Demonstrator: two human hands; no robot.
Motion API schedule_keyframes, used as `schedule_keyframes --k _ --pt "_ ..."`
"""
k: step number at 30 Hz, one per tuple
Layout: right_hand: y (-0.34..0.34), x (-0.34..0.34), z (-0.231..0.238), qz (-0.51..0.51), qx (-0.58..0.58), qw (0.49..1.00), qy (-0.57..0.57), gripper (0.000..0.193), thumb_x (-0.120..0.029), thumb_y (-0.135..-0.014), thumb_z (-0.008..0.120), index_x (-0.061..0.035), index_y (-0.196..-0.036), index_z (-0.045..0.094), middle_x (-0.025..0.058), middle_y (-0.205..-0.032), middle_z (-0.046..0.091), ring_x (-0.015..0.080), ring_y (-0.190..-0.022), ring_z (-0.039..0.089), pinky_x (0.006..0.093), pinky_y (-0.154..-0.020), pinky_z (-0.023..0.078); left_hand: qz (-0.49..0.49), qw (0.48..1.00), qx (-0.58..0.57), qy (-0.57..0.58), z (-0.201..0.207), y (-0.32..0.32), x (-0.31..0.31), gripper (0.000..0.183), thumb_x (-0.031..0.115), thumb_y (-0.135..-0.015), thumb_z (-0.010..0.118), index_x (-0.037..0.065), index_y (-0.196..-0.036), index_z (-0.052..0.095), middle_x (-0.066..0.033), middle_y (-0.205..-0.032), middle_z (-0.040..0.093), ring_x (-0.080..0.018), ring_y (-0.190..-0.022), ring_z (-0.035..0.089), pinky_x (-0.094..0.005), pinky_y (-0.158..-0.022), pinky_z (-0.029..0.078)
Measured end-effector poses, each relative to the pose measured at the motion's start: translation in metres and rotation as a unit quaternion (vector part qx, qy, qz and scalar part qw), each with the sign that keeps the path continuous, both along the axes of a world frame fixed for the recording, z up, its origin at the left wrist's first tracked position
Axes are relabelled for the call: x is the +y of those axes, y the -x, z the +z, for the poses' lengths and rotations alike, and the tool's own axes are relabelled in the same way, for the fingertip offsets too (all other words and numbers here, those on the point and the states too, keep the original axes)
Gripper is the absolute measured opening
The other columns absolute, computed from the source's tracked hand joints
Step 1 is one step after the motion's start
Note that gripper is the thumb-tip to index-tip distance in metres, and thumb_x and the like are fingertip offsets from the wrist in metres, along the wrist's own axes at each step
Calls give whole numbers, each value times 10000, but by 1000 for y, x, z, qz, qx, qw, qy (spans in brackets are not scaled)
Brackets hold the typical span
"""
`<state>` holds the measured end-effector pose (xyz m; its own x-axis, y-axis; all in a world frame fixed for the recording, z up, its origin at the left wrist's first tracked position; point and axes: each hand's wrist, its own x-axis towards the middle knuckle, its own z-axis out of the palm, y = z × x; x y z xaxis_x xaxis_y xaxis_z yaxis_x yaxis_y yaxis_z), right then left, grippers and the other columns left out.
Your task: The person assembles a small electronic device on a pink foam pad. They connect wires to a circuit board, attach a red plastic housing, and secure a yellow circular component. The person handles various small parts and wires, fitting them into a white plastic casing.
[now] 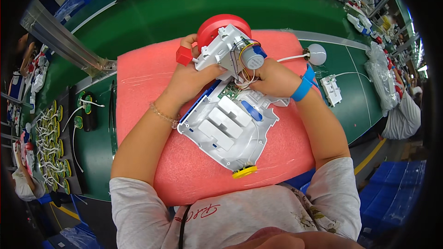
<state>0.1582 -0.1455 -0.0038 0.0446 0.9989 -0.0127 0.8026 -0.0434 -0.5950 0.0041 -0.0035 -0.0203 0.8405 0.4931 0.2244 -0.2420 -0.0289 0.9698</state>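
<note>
You had that white frame (214, 50) clamped in your left hand (196, 76)
Right hand (277, 79) was at the wires (243, 78), couldn't really tell its grip; open white shell (249, 140) lay toward 6 o'clock, yellow cap (244, 172) your way.

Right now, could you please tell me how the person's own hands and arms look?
Left hand and right hand are without gloves. A thin beaded bracelet circles the left wrist, a bright blue band the right. Short light grey sleeves cover the upper arms.
</note>
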Motion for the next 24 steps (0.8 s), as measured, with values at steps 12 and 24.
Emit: schedule_keyframes --k 12,24 --pt "1 -4 11 -11 63 997 52 206 -42 -711 547 -57 -909 600 114 -792 616 211 -715 592 293 -663 456 -20 1000 -17 0 -5 -3 -1 707 73 -665 664 30 -1189 191 -133 -1120 426 -196 -1045 454 -326 -858 413" --pt "0 -9 0 -33 141 989 -5 176 -34 -718 563 -64 -881 622 82 -766 621 176 -672 573 273 -641 444 -27 999 -8 -37 -3 -1 -4 732 52 -635 671 43 -1184 187 -125 -1130 410 -187 -1061 435 -322 -875 392"
